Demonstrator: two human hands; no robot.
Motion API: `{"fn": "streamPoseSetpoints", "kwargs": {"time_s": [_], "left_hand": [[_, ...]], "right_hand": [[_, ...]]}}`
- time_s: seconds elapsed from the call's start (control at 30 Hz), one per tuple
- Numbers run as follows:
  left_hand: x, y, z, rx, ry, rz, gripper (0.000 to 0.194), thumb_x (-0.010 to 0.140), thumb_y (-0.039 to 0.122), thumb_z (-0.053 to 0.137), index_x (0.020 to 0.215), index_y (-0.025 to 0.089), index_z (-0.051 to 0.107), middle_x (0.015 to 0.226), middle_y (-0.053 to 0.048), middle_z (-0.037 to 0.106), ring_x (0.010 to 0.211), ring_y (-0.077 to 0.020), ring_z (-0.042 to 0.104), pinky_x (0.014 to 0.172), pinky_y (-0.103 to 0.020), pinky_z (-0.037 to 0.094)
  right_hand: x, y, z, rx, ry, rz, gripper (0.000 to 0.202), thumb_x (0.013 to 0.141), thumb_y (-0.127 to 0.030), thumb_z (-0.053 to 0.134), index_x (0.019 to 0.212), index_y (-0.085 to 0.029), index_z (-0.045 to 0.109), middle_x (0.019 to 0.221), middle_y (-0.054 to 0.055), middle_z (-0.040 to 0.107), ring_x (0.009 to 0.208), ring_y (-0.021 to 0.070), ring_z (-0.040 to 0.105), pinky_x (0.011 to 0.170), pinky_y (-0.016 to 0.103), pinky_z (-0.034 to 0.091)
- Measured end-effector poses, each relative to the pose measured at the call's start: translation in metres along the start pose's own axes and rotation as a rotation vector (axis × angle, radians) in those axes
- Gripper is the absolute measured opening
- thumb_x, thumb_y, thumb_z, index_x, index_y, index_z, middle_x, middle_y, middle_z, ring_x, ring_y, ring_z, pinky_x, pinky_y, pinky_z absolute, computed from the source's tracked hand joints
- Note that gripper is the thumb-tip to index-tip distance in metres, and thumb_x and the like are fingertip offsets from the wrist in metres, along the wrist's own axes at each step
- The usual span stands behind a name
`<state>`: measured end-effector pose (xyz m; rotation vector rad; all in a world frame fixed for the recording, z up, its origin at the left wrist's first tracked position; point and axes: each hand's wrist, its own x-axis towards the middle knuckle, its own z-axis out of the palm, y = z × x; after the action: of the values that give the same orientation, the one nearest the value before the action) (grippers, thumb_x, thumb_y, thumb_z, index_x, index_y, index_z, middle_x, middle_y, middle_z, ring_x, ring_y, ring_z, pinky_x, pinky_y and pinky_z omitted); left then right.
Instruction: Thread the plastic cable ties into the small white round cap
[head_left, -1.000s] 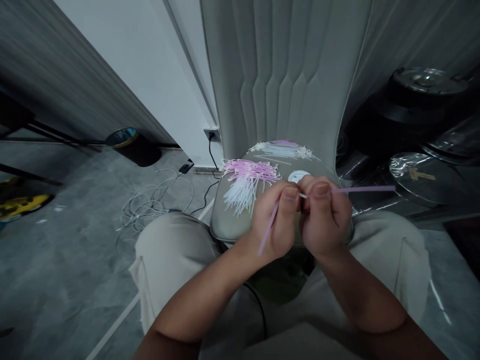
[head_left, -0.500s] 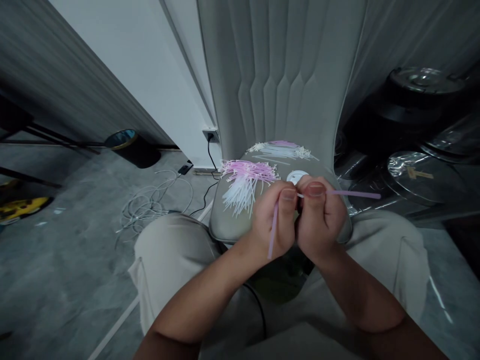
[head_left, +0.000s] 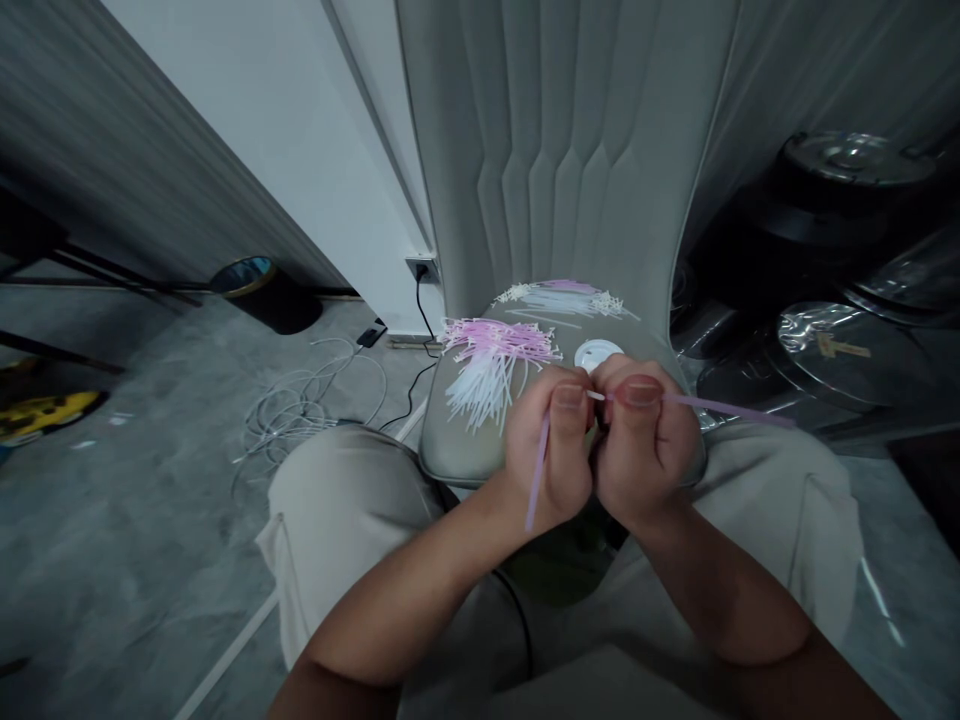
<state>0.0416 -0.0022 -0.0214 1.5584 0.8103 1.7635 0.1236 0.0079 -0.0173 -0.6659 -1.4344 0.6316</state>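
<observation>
My left hand and my right hand are side by side above the front of a grey chair seat. Both are closed, thumbs on top. Out of the left fist a thin purple plastic stick slants down toward me. Another thin purple plastic stick reaches out to the right from under my right thumb. Between the thumbs shows a short white tip; how the pieces meet is hidden by fingers. Just behind my hands a round white lid-like disc lies on the seat.
A pile of purple and white sticks with small white ends lies on the seat. Farther back is a second bundle. Coiled cable, a black bin and a plugged socket are left; dark shiny containers stand right.
The purple stick in my right hand extends farther right and tilts slightly down. The one in my left hand has swung a little left. Both hands stay together and closed.
</observation>
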Motion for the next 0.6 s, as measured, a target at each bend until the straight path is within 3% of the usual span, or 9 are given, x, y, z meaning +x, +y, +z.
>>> {"fn": "streamPoseSetpoints", "kwargs": {"time_s": [0.1,0.3,0.6], "left_hand": [[0.0009,0.0021,0.0003,0.009,-0.007,-0.005,0.031,0.1,0.034,0.035,0.074,0.02,0.045,0.062,0.003,0.04,0.057,-0.0115,0.04,0.055,-0.028,0.036],[0.0011,0.0047,-0.0038,0.08,-0.046,-0.062,0.034,0.1,0.036,0.034,0.072,0.02,0.043,0.062,0.002,0.04,0.057,-0.012,0.04,0.057,-0.03,0.036],[0.002,0.0063,-0.0066,0.141,-0.068,-0.042,0.031,0.1,0.034,0.035,0.075,0.02,0.046,0.064,0.002,0.042,0.058,-0.0121,0.042,0.057,-0.03,0.036]], "right_hand": [[-0.0003,0.0004,0.001,0.006,0.05,-0.037,0.03,0.097,-0.029,0.039,0.068,-0.022,0.043,0.061,-0.001,0.04,0.056,0.0141,0.04,0.052,0.033,0.033],[-0.0011,-0.0005,-0.0015,-0.046,0.025,-0.057,0.027,0.096,-0.026,0.041,0.07,-0.022,0.046,0.063,-0.001,0.042,0.057,0.0134,0.042,0.052,0.032,0.035],[-0.0013,-0.0036,-0.0008,-0.087,0.028,-0.045,0.025,0.095,-0.021,0.041,0.07,-0.022,0.043,0.064,-0.001,0.043,0.058,0.0134,0.042,0.053,0.032,0.034]]}}
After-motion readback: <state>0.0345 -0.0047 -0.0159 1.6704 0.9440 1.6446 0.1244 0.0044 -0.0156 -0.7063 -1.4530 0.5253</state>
